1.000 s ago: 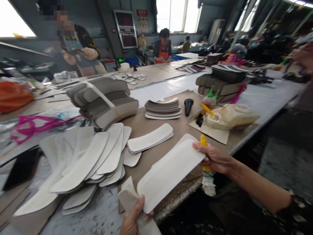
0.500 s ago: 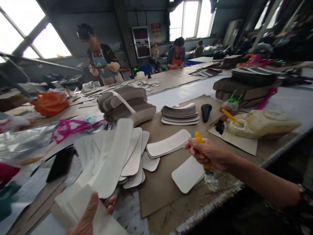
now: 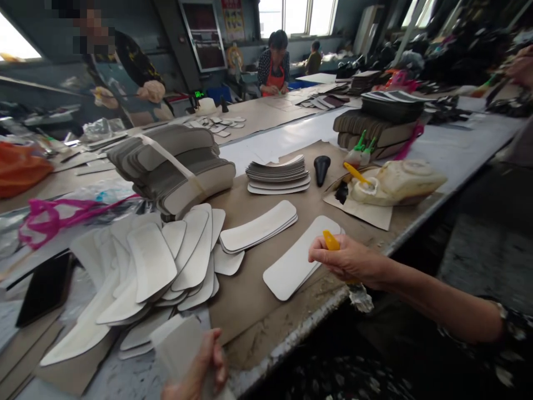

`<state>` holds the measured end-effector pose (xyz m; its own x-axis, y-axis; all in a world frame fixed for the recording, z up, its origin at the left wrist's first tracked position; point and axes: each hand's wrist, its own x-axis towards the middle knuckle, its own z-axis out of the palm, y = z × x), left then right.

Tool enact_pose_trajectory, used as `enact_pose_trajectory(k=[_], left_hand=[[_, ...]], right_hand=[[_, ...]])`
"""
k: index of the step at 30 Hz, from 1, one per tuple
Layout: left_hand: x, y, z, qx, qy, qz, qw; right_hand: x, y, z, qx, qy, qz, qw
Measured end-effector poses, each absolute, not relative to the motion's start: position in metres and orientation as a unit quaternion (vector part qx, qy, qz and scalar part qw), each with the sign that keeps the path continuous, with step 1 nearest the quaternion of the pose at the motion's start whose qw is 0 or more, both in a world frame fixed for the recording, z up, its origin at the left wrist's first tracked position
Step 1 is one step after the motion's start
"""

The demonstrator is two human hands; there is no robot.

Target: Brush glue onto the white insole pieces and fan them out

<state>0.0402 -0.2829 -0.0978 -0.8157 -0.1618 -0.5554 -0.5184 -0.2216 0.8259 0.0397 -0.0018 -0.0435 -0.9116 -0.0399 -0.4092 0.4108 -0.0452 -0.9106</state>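
My right hand (image 3: 353,260) is wrapped round a paintbrush with a yellow handle (image 3: 331,240). Its white-smeared bristles (image 3: 360,299) hang over the table's front edge. Just left of that hand lie a few white curved panels (image 3: 287,266), stacked slightly askew. At the bottom, my left hand (image 3: 204,364) grips several pale strips (image 3: 177,341), partly cut off by the picture's edge. A loose, fanned pile of white panels (image 3: 152,264) lies beyond it to the left. Another short stack of curved panels (image 3: 260,226) sits in the middle of the brown board (image 3: 237,311).
A strapped grey stack (image 3: 179,161) and a neat stack of panels (image 3: 278,176) stand farther back. At right are a black tool (image 3: 321,169) and a cut-open plastic jug (image 3: 400,183) with a yellow-handled brush. A phone (image 3: 45,289) lies left. Co-workers stand across the table.
The view has swung right and down. My left hand has come away from the fanned pile with pale strips in its grip. The brush has moved from above the board to past the table edge.
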Motion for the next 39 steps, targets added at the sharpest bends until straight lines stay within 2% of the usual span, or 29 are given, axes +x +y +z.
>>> enact_pose_trajectory(k=[3, 6, 9, 12, 15, 22, 27, 30, 35, 37, 39], left_hand=[[0.061, -0.237, -0.089, -0.255, 0.615, 0.727, 0.17], [0.062, -0.209, -0.093, -0.242, 0.638, 0.709, 0.179], [0.051, -0.198, -0.106, -0.236, 0.676, 0.678, 0.166], [0.04, -0.192, -0.118, -0.221, 0.702, 0.656, 0.165], [0.034, -0.187, -0.124, -0.2, 0.699, 0.66, 0.187], [0.033, -0.187, -0.124, -0.206, 0.664, 0.68, 0.233], [0.03, -0.19, -0.123, -0.217, 0.638, 0.693, 0.256], [0.028, -0.191, -0.124, -0.223, 0.629, 0.697, 0.263], [0.028, -0.192, -0.124, -0.229, 0.63, 0.692, 0.268], [0.028, -0.192, -0.125, -0.238, 0.637, 0.684, 0.266], [0.03, -0.192, -0.126, -0.246, 0.643, 0.677, 0.261]], right_hand=[[0.055, 0.007, -0.061, 0.127, 0.696, -0.686, 0.169], [0.068, 0.021, -0.071, 0.116, 0.769, -0.611, 0.147], [0.076, 0.035, -0.067, 0.149, 0.812, -0.561, 0.062], [0.078, 0.043, -0.055, 0.163, 0.793, -0.586, -0.03], [0.072, 0.038, -0.045, 0.121, 0.791, -0.596, -0.073], [0.04, -0.005, -0.061, 0.105, 0.675, -0.726, -0.074], [0.025, -0.024, -0.087, 0.108, 0.651, -0.751, -0.04], [0.022, -0.023, -0.09, 0.112, 0.688, -0.717, -0.002], [0.02, -0.015, -0.079, 0.115, 0.759, -0.629, 0.118], [0.021, -0.012, -0.077, 0.105, 0.79, -0.596, 0.092], [0.022, -0.007, -0.079, 0.096, 0.838, -0.537, 0.019]])
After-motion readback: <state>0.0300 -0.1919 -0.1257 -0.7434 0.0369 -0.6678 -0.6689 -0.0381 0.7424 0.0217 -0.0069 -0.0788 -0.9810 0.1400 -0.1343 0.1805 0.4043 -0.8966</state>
